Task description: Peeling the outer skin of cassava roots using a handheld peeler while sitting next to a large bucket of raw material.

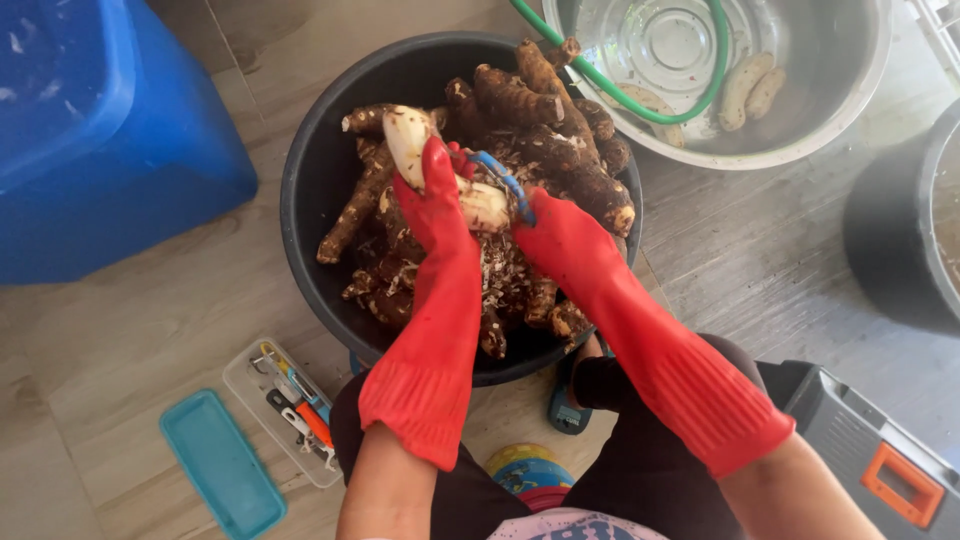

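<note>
Upper left of frame: big blue plastic bin [95,130]. Lower left: clear plastic tray of small tools [285,410], turquoise lid [220,465] beside it. Centre: black round tub [310,200] heaped with brown unpeeled cassava roots [540,130]. Above the heap, left hand in red rubber glove [435,205], fingers wrapped round a half-peeled white cassava root [415,140]. Just right, right hand in red rubber glove [560,235], fingers closed on a blue-handled peeler [505,180] laid against that root. Upper right: steel basin [830,100] with water, peeled pieces, green hose [640,100]. Lower right: grey case with orange latch [890,470].
</note>
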